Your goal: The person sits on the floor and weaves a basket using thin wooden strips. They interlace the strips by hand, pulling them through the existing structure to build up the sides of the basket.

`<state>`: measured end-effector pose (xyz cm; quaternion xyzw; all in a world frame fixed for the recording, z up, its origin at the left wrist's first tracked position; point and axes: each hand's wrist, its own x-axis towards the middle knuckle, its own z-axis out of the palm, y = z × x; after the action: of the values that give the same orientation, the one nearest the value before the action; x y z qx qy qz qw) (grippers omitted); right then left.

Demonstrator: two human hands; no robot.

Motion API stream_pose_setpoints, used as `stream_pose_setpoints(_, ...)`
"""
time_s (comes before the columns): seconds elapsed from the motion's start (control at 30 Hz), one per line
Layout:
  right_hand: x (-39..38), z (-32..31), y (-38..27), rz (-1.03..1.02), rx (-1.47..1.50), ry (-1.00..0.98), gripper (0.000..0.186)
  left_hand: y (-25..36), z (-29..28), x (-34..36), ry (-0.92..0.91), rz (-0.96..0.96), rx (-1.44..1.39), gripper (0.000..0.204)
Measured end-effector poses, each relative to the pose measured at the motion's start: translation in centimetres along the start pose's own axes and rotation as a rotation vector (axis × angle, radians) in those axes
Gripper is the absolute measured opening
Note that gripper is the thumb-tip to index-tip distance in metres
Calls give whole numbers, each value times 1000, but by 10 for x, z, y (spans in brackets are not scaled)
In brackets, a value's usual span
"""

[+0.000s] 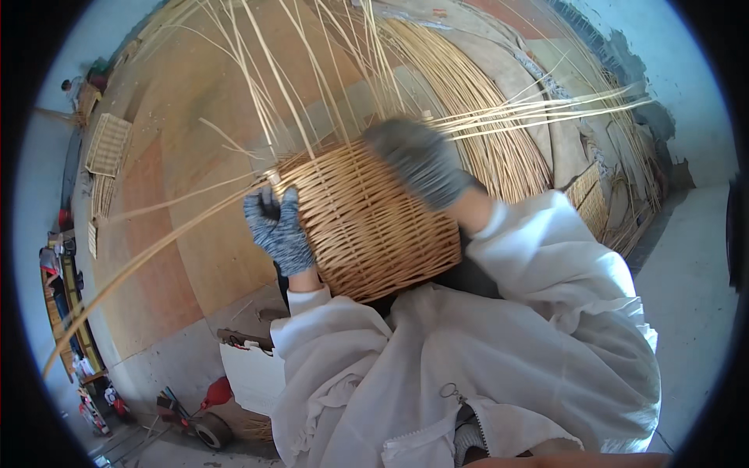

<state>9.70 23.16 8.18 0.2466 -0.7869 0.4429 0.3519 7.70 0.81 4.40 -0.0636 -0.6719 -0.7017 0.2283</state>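
A woven wicker basket (367, 226) sits at my lap with long loose canes (285, 93) rising from its top edge and others running off sideways. My left hand (281, 222), in a grey mottled glove, grips the basket's upper left corner, beside a small pale piece at the rim. My right hand (413, 160), in a similar glove, is over the top edge toward the right; it is smeared by motion, so its fingers are unclear.
Bundles of canes (491, 109) lie on cloth beyond the basket, with woven panels (585, 195) at right. A wicker item (109, 144) rests on the board floor (179, 265) at left. A wheeled tool (211, 429) and white cardboard (250, 374) are lower left. A distant person (72, 92) is upper left.
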Motion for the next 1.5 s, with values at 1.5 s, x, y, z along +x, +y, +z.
stream_pose_setpoints(1.5,4,20,32,795,787,477,15,-47,5,52,-125,-629,-65,17)
